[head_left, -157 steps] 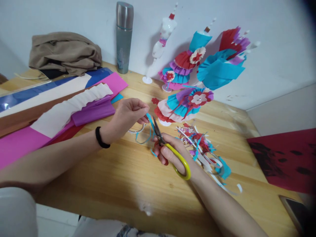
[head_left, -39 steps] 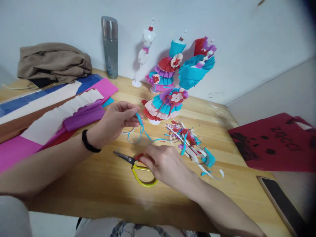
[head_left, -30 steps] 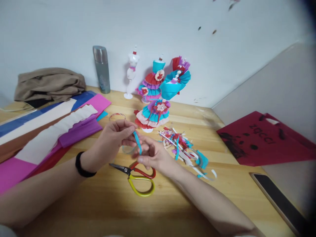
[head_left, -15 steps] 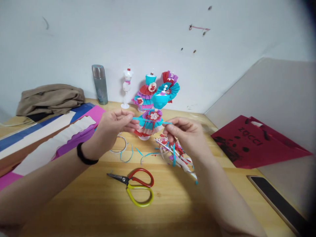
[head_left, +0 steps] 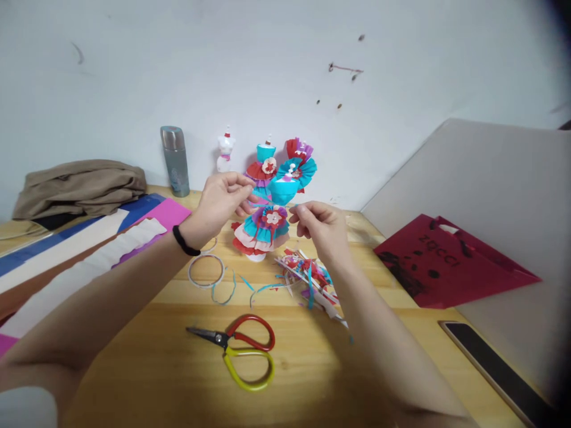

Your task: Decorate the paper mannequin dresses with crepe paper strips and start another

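Observation:
Between both hands a thin turquoise paper strip (head_left: 266, 205) is stretched across the waist of the front mini dress form (head_left: 264, 223). That form wears a turquoise top and a layered skirt of turquoise, pink and red with a pale flower. My left hand (head_left: 229, 197), with a black band on its wrist, pinches the strip's left end. On the other side my right hand (head_left: 317, 223) pinches the right end. Below them lie scissors (head_left: 220, 339) with one red and one yellow handle. Paper scraps (head_left: 312, 276) are heaped under my right wrist.
Behind stand two dressed forms (head_left: 266, 156) (head_left: 301, 163) and a bare white form (head_left: 226, 145). A flask (head_left: 175, 161), brown cloth (head_left: 84, 185) and coloured paper sheets (head_left: 84, 255) are at left. A tape roll (head_left: 206, 271) lies nearby. Right are a red bag (head_left: 455, 261) and a phone (head_left: 495, 365).
Both hands have moved up with the strip, from the skirt to the waist of the front form. The whole view has shifted slightly, and the scissors stay on the table.

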Tool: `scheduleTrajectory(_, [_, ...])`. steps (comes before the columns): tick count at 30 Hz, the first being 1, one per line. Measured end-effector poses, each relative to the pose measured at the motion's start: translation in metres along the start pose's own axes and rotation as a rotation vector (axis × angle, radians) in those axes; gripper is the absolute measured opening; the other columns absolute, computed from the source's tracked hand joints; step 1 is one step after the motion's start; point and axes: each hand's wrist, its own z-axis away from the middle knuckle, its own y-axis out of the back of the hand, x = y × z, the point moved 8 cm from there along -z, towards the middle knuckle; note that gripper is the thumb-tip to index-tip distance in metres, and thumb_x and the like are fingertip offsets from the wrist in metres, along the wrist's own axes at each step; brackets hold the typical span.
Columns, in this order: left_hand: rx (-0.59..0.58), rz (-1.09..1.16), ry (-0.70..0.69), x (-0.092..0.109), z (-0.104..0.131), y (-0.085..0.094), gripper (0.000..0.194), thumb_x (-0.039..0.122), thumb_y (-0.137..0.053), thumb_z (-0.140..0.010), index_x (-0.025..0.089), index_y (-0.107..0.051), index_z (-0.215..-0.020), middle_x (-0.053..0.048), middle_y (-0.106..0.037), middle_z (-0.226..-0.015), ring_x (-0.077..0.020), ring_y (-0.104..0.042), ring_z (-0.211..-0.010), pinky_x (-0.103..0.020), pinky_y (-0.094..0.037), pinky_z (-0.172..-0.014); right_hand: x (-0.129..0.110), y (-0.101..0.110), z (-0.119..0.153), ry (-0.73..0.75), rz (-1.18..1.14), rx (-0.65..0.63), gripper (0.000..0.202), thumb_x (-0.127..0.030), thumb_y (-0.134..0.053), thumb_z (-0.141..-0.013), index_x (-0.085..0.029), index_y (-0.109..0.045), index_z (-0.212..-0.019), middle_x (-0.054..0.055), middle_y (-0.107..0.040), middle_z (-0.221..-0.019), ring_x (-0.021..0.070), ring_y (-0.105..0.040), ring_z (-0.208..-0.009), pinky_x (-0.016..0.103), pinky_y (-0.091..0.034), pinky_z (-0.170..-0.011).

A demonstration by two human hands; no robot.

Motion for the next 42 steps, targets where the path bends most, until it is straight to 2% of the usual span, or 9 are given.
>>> scheduleTrajectory(6, [0.030, -0.095, -0.020, -0.004, -0.002, 0.013, 0.002, 0.011, -0.070, -0.081, 0.012, -0.069, -0.079, -0.003, -0.071, -0.065, -0.0103, -0.061, -0.052, -0.021, -0.048, -0.052, -0.011, 0.001, 0.003, 0.067, 0.050, 0.033, 0.028, -0.044, -0.064, -0.084, -0.021, -0.064, -0.068, 0.000, -0.062, -0.063, 0.0119, -0.049, -0.049, 0.026, -0.038, -0.048])
scheduleTrajectory(11, [0.030, -0.347, -0.321, 0.032, 0.016, 0.015, 0.005, 0.019, -0.075, -0.079, 0.016, -0.077, -0.081, -0.008, -0.077, -0.100, -0.0196, -0.069, -0.099, -0.027, -0.054, -0.089, -0.044, -0.014, 0.018, 0.273, 0.218, -0.129, 0.026, -0.039, -0.061, -0.090, -0.022, -0.069, -0.072, 0.001, -0.062, -0.064, 0.0146, -0.053, -0.055, 0.029, -0.041, -0.056])
scheduleTrajectory(13, [-0.039, -0.374, -0.358, 0.038, 0.024, 0.007, 0.008, 0.022, -0.076, -0.079, 0.017, -0.079, -0.085, -0.007, -0.077, -0.105, -0.0216, -0.068, -0.107, -0.030, -0.051, -0.099, -0.058, -0.022, 0.024, 0.374, 0.320, -0.205, 0.025, -0.035, -0.059, -0.091, -0.022, -0.070, -0.073, 0.001, -0.064, -0.065, 0.0157, -0.055, -0.060, 0.030, -0.042, -0.061])
scheduleTrajectory(17, [-0.295, -0.212, -0.155, 0.016, 0.034, -0.022, 0.016, 0.020, -0.078, -0.073, 0.016, -0.079, -0.089, -0.006, -0.078, -0.088, -0.0203, -0.072, -0.084, -0.031, -0.057, -0.081, -0.071, -0.029, 0.029, 0.450, 0.349, -0.225, 0.028, -0.033, -0.058, -0.093, -0.021, -0.068, -0.069, 0.001, -0.064, -0.064, 0.0148, -0.055, -0.061, 0.029, -0.042, -0.062])
scheduleTrajectory(21, [-0.382, 0.038, 0.077, -0.015, 0.037, -0.037, 0.012, 0.017, -0.073, -0.072, 0.016, -0.075, -0.084, -0.004, -0.074, -0.066, -0.0172, -0.069, -0.060, -0.027, -0.056, -0.059, -0.069, -0.030, 0.031, 0.369, 0.252, -0.249, 0.029, -0.036, -0.060, -0.091, -0.022, -0.069, -0.067, -0.001, -0.059, -0.056, 0.0134, -0.053, -0.055, 0.028, -0.041, -0.059])
scheduleTrajectory(24, [-0.407, 0.008, 0.082, -0.020, 0.034, -0.037, 0.005, 0.020, -0.073, -0.070, 0.016, -0.074, -0.073, -0.004, -0.073, -0.063, -0.0158, -0.068, -0.057, -0.025, -0.056, -0.057, -0.058, -0.025, 0.031, 0.250, 0.149, -0.261, 0.026, -0.039, -0.063, -0.086, -0.022, -0.070, -0.068, 0.000, -0.063, -0.060, 0.0124, -0.053, -0.052, 0.027, -0.042, -0.055])
scheduleTrajectory(29, [-0.279, -0.214, -0.068, -0.001, 0.021, -0.009, 0.008, 0.023, -0.073, -0.069, 0.016, -0.073, -0.067, -0.002, -0.072, -0.064, -0.0134, -0.065, -0.060, -0.023, -0.053, -0.059, -0.002, 0.007, 0.020, -0.002, -0.034, 0.034, 0.024, -0.042, -0.071, -0.074, -0.020, -0.065, -0.067, 0.000, -0.062, -0.059, 0.0106, -0.047, -0.044, 0.026, -0.037, -0.045])
scheduleTrajectory(35, [-0.081, -0.262, -0.041, 0.000, 0.005, 0.023, 0.016, 0.031, -0.074, -0.074, 0.015, -0.073, -0.073, -0.003, -0.068, -0.064, -0.0153, -0.066, -0.065, -0.026, -0.052, -0.065, 0.061, -0.016, 0.018, -0.172, 0.053, -0.051, 0.016, -0.034, -0.070, -0.064, -0.019, -0.066, -0.068, 0.000, -0.061, -0.056, 0.0132, -0.053, -0.050, 0.027, -0.039, -0.051])
scheduleTrajectory(42, [-0.121, -0.159, 0.024, -0.019, -0.003, 0.018, 0.025, 0.036, -0.084, -0.063, 0.016, -0.068, -0.062, -0.001, -0.067, -0.060, -0.0103, -0.058, -0.055, -0.025, -0.052, -0.061, 0.069, -0.026, 0.021, -0.218, 0.115, -0.063, 0.018, -0.036, -0.065, -0.065, -0.019, -0.064, -0.064, -0.001, -0.056, -0.053, 0.0113, -0.045, -0.048, 0.027, -0.033, -0.050])
